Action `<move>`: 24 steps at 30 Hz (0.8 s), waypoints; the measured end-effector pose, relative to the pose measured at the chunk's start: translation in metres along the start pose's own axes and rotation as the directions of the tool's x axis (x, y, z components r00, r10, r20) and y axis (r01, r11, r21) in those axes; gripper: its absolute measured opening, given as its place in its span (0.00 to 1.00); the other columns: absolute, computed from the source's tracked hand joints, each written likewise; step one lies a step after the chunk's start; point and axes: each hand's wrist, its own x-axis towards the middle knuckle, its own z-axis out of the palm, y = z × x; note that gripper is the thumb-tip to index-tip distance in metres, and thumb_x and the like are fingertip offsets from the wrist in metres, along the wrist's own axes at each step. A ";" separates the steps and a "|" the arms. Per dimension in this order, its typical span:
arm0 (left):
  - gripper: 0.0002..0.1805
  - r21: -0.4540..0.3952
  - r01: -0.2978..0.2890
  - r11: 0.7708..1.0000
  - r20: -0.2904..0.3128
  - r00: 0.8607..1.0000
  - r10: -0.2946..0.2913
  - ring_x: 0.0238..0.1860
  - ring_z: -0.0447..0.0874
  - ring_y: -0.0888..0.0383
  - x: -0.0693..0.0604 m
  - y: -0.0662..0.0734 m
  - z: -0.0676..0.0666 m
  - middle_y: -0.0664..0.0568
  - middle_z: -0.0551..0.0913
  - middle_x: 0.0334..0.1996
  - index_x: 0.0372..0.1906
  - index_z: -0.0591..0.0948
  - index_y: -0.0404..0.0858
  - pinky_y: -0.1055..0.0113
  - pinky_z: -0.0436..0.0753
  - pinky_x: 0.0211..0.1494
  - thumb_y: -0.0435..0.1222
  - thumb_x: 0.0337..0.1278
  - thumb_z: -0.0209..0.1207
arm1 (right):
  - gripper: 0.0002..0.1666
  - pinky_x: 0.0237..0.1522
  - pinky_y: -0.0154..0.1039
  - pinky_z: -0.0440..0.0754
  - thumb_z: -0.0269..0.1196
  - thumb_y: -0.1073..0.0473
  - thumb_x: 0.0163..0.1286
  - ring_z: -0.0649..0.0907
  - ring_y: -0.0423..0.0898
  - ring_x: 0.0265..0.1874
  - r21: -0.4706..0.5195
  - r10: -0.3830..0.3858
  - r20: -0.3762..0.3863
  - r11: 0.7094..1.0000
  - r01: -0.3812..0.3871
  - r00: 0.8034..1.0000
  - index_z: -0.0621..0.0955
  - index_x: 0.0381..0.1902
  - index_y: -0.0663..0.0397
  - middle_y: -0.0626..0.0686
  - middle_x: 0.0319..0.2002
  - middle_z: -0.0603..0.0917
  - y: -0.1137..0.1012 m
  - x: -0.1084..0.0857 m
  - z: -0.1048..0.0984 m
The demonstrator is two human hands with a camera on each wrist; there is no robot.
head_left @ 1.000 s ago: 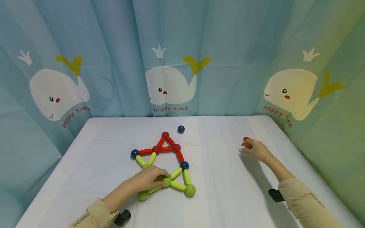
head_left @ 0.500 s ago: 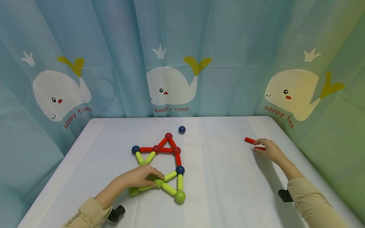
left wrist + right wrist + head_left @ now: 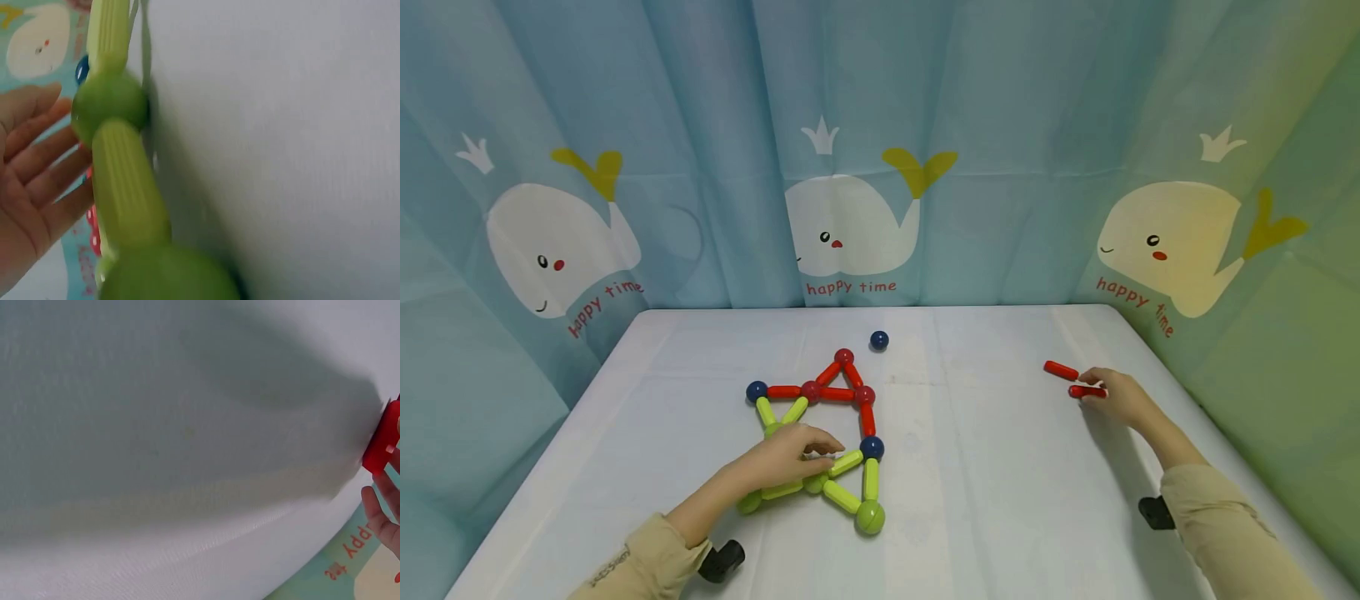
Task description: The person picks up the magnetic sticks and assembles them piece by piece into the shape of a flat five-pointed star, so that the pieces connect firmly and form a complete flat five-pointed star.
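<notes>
A flat figure of magnetic rods and balls lies left of centre on the table. Its upper part has red rods (image 3: 837,395) and red balls (image 3: 844,357); lime rods (image 3: 842,497) and green balls (image 3: 870,517) form the lower part. My left hand (image 3: 786,457) hovers over the lime part, fingers loosely extended and hiding some of it. In the left wrist view, its fingers lie beside a green ball (image 3: 112,106) without gripping it. At the right, my right hand (image 3: 1123,398) pinches a red magnetic rod (image 3: 1087,392). Another red rod (image 3: 1060,370) lies just beyond its fingers.
A loose blue ball (image 3: 879,340) sits behind the figure, near the back of the white table (image 3: 977,467). Blue balls (image 3: 872,447) join red and lime rods. A curtain (image 3: 1000,100) with whale prints stands behind the table.
The figure has turned slightly, its lower part shifting left. My left hand has let go of the green ball. My right hand has drawn rightward, leaving one red rod lying uncovered.
</notes>
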 end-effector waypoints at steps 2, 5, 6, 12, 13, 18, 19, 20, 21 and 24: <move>0.15 -0.019 0.027 0.999 -0.031 0.999 -0.028 0.46 0.83 0.54 0.006 0.006 0.005 0.49 0.85 0.44 0.51 0.82 0.37 0.60 0.82 0.49 0.37 0.61 0.59 | 0.14 0.44 0.61 0.74 0.63 0.71 0.57 0.77 0.65 0.38 -0.005 0.010 0.013 1.000 -0.010 1.000 0.77 0.41 0.73 0.71 0.39 0.80 0.002 0.002 0.000; 0.15 -0.013 0.058 0.998 -0.075 0.995 -0.059 0.42 0.83 0.56 0.014 0.015 0.011 0.50 0.85 0.41 0.51 0.81 0.36 0.64 0.82 0.46 0.37 0.60 0.59 | 0.13 0.42 0.59 0.75 0.64 0.70 0.56 0.78 0.62 0.36 -0.017 0.014 0.030 1.000 -0.014 0.999 0.78 0.39 0.73 0.70 0.38 0.80 0.004 0.004 0.000; 0.15 -0.015 0.065 0.998 -0.090 0.994 -0.066 0.42 0.83 0.56 0.017 0.018 0.013 0.50 0.85 0.41 0.51 0.81 0.36 0.65 0.82 0.45 0.37 0.61 0.58 | 0.13 0.42 0.59 0.75 0.64 0.70 0.56 0.78 0.62 0.35 -0.022 0.012 0.032 1.000 -0.011 0.999 0.78 0.38 0.73 0.70 0.37 0.80 0.005 0.004 0.001; 0.15 -0.020 0.105 0.994 -0.173 0.979 -0.107 0.37 0.82 0.59 0.033 0.032 0.023 0.49 0.85 0.39 0.50 0.81 0.37 0.69 0.82 0.40 0.37 0.59 0.60 | 0.10 0.40 0.58 0.75 0.65 0.71 0.54 0.78 0.60 0.34 -0.037 -0.007 0.020 0.999 0.008 1.000 0.78 0.35 0.70 0.68 0.35 0.80 0.006 0.008 0.006; 0.15 -0.018 0.115 0.993 -0.185 0.976 -0.116 0.36 0.82 0.59 0.035 0.033 0.025 0.49 0.85 0.39 0.50 0.82 0.37 0.70 0.82 0.40 0.37 0.58 0.61 | 0.09 0.40 0.58 0.75 0.65 0.71 0.54 0.78 0.60 0.34 -0.040 -0.005 0.018 0.999 0.005 1.000 0.78 0.35 0.70 0.68 0.35 0.80 0.005 0.009 0.006; 0.17 0.002 0.184 0.983 -0.231 0.956 -0.179 0.34 0.80 0.60 0.043 0.036 0.034 0.50 0.85 0.37 0.47 0.83 0.37 0.69 0.81 0.40 0.40 0.53 0.65 | 0.08 0.39 0.56 0.74 0.65 0.72 0.54 0.76 0.57 0.31 -0.060 0.017 0.008 0.998 -0.016 1.000 0.78 0.33 0.67 0.66 0.33 0.80 0.001 0.013 0.007; 0.17 0.001 0.196 0.981 -0.237 0.953 -0.190 0.34 0.79 0.60 0.044 0.037 0.035 0.50 0.85 0.36 0.46 0.83 0.37 0.68 0.80 0.40 0.40 0.52 0.66 | 0.08 0.39 0.56 0.74 0.65 0.72 0.54 0.76 0.57 0.31 -0.064 0.017 0.003 0.998 -0.016 1.000 0.78 0.33 0.67 0.66 0.33 0.80 0.001 0.013 0.008; 0.17 -0.001 0.205 0.979 -0.241 0.950 -0.199 0.34 0.78 0.60 0.045 0.038 0.036 0.51 0.85 0.35 0.45 0.84 0.37 0.69 0.80 0.39 0.41 0.51 0.66 | 0.08 0.39 0.57 0.74 0.65 0.72 0.54 0.76 0.58 0.31 -0.067 0.017 0.001 0.998 -0.017 1.000 0.77 0.32 0.66 0.66 0.32 0.80 0.000 0.013 0.008; 0.16 0.000 0.210 0.978 -0.247 0.947 -0.204 0.33 0.77 0.60 0.046 0.039 0.036 0.52 0.85 0.34 0.44 0.84 0.37 0.69 0.79 0.39 0.41 0.51 0.67 | 0.08 0.39 0.58 0.74 0.64 0.72 0.54 0.76 0.58 0.31 -0.070 0.018 -0.001 0.997 -0.018 1.000 0.77 0.32 0.66 0.66 0.32 0.80 0.000 0.013 0.009; 0.14 -0.007 0.217 0.976 -0.258 0.943 -0.212 0.32 0.74 0.60 0.048 0.041 0.038 0.53 0.84 0.32 0.42 0.84 0.37 0.70 0.77 0.38 0.40 0.50 0.67 | 0.08 0.41 0.59 0.74 0.64 0.73 0.54 0.76 0.59 0.31 -0.080 0.024 -0.002 0.997 -0.024 1.000 0.76 0.32 0.67 0.66 0.32 0.79 0.001 0.011 0.010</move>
